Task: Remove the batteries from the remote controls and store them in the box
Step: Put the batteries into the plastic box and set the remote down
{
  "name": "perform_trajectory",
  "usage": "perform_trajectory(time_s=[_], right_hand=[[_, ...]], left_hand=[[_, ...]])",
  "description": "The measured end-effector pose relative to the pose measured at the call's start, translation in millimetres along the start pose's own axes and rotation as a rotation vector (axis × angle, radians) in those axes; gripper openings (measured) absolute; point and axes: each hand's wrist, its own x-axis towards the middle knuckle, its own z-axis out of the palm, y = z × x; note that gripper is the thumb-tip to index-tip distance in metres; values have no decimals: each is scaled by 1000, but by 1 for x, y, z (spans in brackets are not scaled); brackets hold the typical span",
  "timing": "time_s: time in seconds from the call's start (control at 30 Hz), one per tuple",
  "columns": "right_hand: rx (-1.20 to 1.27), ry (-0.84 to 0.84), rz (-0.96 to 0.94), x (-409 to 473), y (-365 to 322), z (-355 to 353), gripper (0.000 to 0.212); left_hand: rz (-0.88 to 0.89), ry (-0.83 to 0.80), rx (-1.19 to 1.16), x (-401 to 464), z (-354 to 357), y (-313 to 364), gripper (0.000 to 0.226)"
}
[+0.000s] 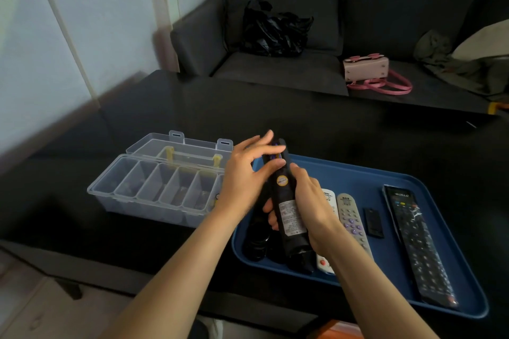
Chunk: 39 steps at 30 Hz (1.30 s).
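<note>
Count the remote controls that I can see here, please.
At least 5: a black remote held in both hands, a white one, a grey one and a long black one on the blue tray, one dark remote partly hidden under the hands.
</note>
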Motion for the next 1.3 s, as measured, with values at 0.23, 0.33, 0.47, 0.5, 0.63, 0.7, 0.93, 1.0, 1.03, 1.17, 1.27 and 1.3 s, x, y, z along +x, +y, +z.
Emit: perform_trajectory(time_s=[0.23, 0.33, 0.47, 0.5, 0.63, 0.7, 0.93, 1.0, 1.03, 1.17, 1.27, 1.3], right_hand=[[-14, 35, -62, -6, 4, 4, 50], [33, 41, -66, -9, 12, 5, 59], [82, 44, -15, -15, 19, -2, 62], [90, 46, -10, -17, 17, -6, 63], [196, 77, 9, -34, 5, -35, 62], [242, 106, 23, -41, 3, -49, 59], [259, 362, 80, -49, 8, -111, 41], [253, 388, 97, -51, 11, -127, 35], [243, 393, 107, -52, 11, -133, 34], [196, 423, 130, -56, 13, -151, 34], [245, 419, 142, -58, 14, -159, 35], [277, 409, 149, -59, 14, -160, 34]], left_hand=[[-402, -134, -428, 9, -9, 21, 67], [-448, -103, -476, 7, -8, 24, 70], [-446, -147, -425, 0, 4, 24, 66], [-426, -167, -437, 1, 8, 26, 66], [-332, -268, -459, 0, 34, 37, 67], [-316, -332, -457, -1, 51, 43, 67], [-104, -221, 168, -12, 118, 45, 35], [38, -352, 481, -19, 137, 48, 36], [113, -439, 597, -21, 144, 50, 35], [207, -644, 736, -27, 157, 51, 22], [213, -715, 753, -30, 162, 46, 18], [234, -700, 743, -30, 163, 45, 12]])
